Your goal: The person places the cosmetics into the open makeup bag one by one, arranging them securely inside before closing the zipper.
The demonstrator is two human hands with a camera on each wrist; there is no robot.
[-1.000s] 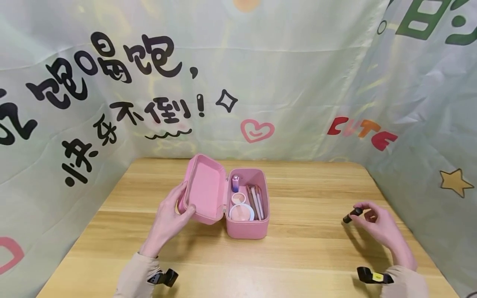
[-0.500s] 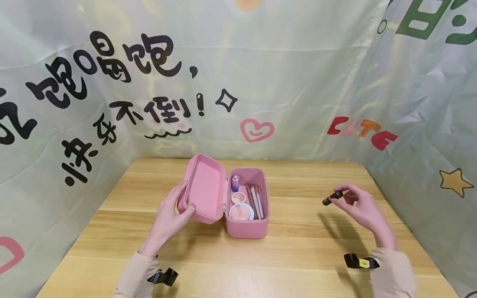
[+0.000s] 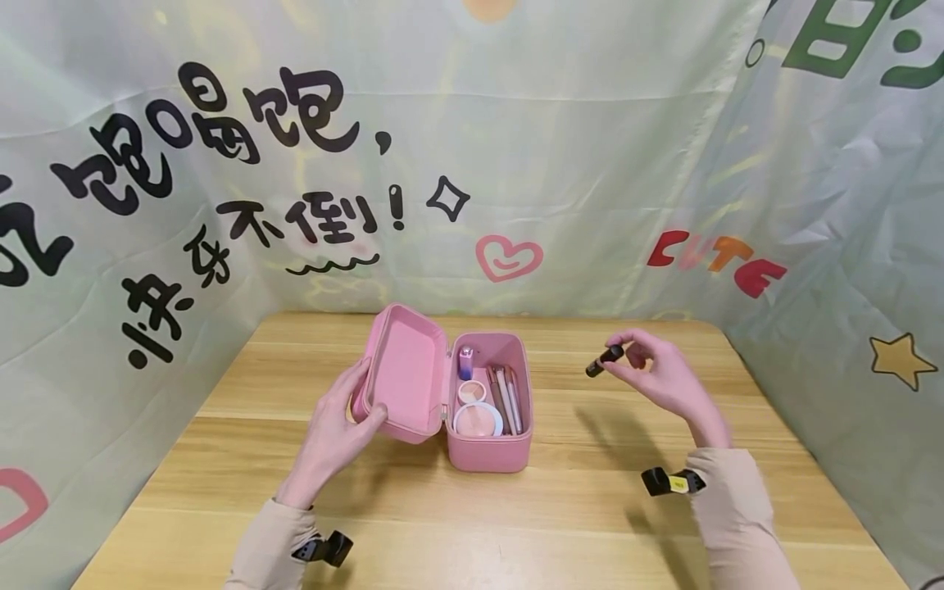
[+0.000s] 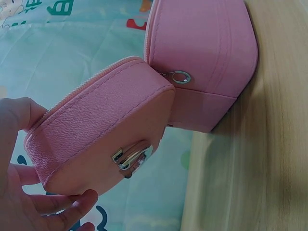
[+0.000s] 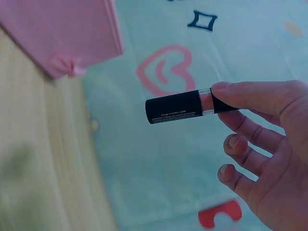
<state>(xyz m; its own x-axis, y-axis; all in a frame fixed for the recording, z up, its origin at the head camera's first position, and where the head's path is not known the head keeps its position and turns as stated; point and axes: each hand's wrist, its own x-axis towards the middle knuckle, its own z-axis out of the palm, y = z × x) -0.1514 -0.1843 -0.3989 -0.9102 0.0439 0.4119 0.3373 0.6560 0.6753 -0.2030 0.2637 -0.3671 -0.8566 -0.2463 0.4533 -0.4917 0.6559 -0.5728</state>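
A pink makeup case [image 3: 488,455] stands on the table with its lid [image 3: 406,373] swung out to the left. My left hand [image 3: 332,430] grips the lid by its outer edge, thumb on the near rim; the left wrist view shows fingers curled against the lid's outer face. Between thumb and fingertips of my right hand [image 3: 660,377] is a black lipstick tube [image 5: 175,107] with a clear pinkish band, held in the air right of the case. Inside the case are a purple tube [image 3: 466,363], a small round compact [image 3: 472,392], a larger compact [image 3: 475,420] and several slim brushes [image 3: 505,400].
The wooden table [image 3: 583,524] reaches back to a printed cloth backdrop [image 3: 605,164], which also hangs along both sides. A metal zipper pull [image 4: 180,77] hangs on the case and a metal clasp [image 4: 132,156] sits on the lid.
My right hand has carried the lipstick leftward and away from me, up off the right side of the table and closer to the case. My left hand and the lid stay put.
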